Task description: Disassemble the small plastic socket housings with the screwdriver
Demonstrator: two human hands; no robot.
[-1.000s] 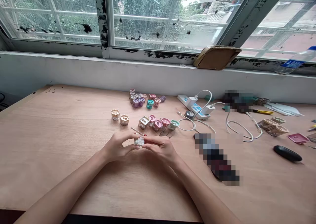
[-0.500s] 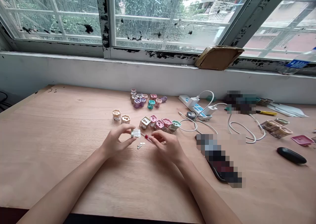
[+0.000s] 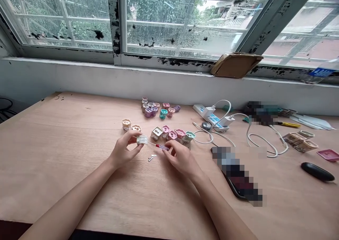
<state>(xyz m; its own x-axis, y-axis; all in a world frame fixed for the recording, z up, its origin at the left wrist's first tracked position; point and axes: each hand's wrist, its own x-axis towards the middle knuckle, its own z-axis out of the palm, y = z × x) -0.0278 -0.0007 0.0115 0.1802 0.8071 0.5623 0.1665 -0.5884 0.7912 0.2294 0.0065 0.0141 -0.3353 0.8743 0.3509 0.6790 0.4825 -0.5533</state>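
Note:
My left hand holds a small clear-and-white plug housing between its fingertips. My right hand pinches a slim screwdriver with a red handle. Its thin metal shaft points left towards the housing, and its tip ends close to it. Below the gap between my hands, a few tiny metal pieces lie on the wooden table. Just beyond my right hand stands a row of pastel plug shells, with pink, cream and green ones among them.
Two cream shells stand beyond my left hand, and several coloured shells sit further back. To the right are a power strip, white cables, a pixelated blurred object and a black oval object.
My right hand has picked up the screwdriver from the table. The housing has moved left in my left hand, my hands have drawn apart, and tiny metal pieces now lie on the table.

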